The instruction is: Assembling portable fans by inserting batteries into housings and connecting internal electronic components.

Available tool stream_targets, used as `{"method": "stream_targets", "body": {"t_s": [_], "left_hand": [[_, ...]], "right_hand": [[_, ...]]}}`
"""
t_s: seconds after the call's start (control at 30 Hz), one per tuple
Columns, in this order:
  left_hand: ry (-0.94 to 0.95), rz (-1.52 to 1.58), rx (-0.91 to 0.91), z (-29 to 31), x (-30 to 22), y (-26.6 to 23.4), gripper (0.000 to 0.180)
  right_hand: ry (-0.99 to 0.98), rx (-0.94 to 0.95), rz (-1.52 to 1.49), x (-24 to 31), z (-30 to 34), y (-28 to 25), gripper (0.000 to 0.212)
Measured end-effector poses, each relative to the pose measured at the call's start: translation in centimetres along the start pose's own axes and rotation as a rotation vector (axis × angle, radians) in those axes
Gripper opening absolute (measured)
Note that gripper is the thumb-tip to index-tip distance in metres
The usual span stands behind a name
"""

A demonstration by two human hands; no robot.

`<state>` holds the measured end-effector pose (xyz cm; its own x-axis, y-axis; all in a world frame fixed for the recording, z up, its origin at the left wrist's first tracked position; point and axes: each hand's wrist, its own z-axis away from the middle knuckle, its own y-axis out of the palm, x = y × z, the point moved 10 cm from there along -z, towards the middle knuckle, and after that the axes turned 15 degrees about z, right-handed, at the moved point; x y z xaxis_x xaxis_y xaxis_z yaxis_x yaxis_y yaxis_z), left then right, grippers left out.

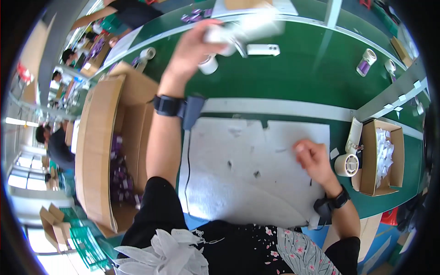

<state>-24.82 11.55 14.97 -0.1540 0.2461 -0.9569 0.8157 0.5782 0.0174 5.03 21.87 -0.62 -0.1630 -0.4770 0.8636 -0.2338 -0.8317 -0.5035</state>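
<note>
A white item (217,37) was gripped in the left hand (191,48), raised over the far part of the green desk (302,68); fingers were closed around it. A white smear extended right from it, motion-blurred, so exact shape and type couldn't be made out. A white roll (208,65) was seen just below that hand, and a flat white rectangular piece (263,49) was laid to the right of it. The right hand (315,160) was held over the right part of the grey mat (247,183), fingers curled; nothing could be seen in it, but whether the fingertips were together or apart couldn't be told. Dark bands were worn on both wrists. A tape roll (346,165) was placed right of the mat, near an open cardboard box (398,160) filled with white paper pieces (384,153). On the left, a larger cardboard box (96,151) was stood open, with small purple packs (121,178) piled inside. Further purple packs (196,16) were left at the far edge, beyond the left hand.
</note>
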Motion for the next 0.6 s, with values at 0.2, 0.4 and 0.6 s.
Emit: {"method": "stream_targets", "body": {"t_s": [0.2, 0.4, 0.6], "left_hand": [[-0.009, -0.298, 0.475, 13.4, 3.5, 16.1, 0.052], [0.209, -0.432, -0.06, 18.3, 2.4, 10.2, 0.041], [-0.018, -1.532, -1.036, 33.0, -5.1, -9.1, 0.046]], "right_hand": [[-0.073, 0.304, -0.538, 1.6, 1.0, 3.7, 0.049], [-0.108, 0.134, -0.336, 3.0, 2.2, 4.1, 0.064], [-0.028, 0.137, -0.149, 2.1, 2.4, 4.1, 0.051]]}}
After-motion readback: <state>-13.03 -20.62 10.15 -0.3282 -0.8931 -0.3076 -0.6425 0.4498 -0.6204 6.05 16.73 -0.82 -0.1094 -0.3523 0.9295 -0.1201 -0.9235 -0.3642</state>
